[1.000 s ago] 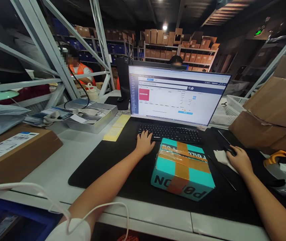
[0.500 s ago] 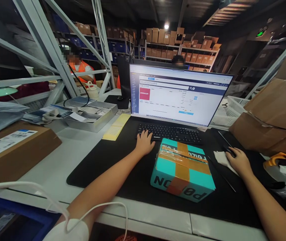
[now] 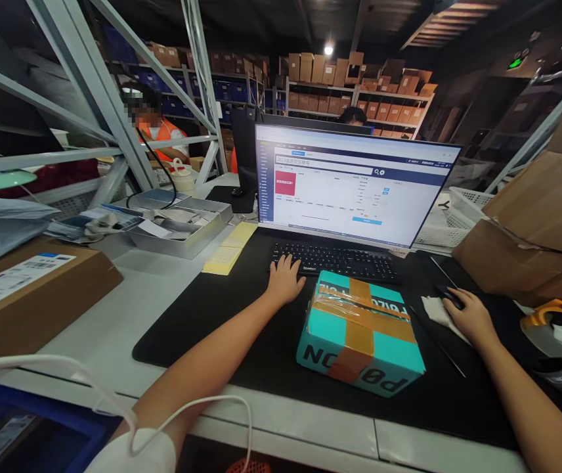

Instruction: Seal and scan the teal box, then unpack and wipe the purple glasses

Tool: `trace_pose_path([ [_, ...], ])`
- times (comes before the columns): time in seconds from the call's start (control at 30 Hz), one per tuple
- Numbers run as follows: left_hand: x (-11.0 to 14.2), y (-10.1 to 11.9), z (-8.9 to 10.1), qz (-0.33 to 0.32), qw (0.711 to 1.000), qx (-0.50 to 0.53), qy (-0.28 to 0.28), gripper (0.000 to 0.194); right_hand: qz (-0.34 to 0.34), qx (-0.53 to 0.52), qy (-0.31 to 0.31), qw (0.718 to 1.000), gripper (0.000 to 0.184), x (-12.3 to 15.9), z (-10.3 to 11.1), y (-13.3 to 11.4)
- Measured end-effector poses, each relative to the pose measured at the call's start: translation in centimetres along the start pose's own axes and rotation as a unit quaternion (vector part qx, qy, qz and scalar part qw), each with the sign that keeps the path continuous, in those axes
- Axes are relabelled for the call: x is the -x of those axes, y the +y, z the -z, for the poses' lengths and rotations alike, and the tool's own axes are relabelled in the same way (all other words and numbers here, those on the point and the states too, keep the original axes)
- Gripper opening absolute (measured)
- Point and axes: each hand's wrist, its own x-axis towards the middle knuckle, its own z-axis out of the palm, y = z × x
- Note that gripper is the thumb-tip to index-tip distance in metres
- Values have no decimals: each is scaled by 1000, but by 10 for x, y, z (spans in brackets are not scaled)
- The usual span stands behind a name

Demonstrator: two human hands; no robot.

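My left hand (image 3: 283, 281) rests with its fingers spread on the left end of a black keyboard (image 3: 345, 261). Over at the right, my right hand (image 3: 472, 316) is curved round a black computer mouse (image 3: 451, 297), beside a piece of white cloth or paper (image 3: 437, 310). Between my hands sits a turquoise box (image 3: 360, 332) with black lettering, sealed by crossing strips of brown tape. A lit monitor (image 3: 350, 187) stands behind the keyboard and shows a page with a search bar and a red block.
A brown carton (image 3: 39, 295) lies at the left, near an open grey box (image 3: 182, 226) and yellow paper slips (image 3: 229, 249). Large cartons (image 3: 532, 223) are stacked at the right. A white cable (image 3: 202, 399) crosses my left arm. Beyond the frame sits a person in an orange vest (image 3: 165, 135).
Both hands stay where they were, on the keyboard and the mouse. The view has shifted very slightly; the turquoise box has not moved on the mat.
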Motion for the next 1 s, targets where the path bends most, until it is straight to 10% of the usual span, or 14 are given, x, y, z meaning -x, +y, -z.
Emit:
trace_pose_path([
  [1.0, 1, 1, 3, -3, 1000, -4, -2, 61, -66, 35, 12, 997, 60, 0, -3, 7],
])
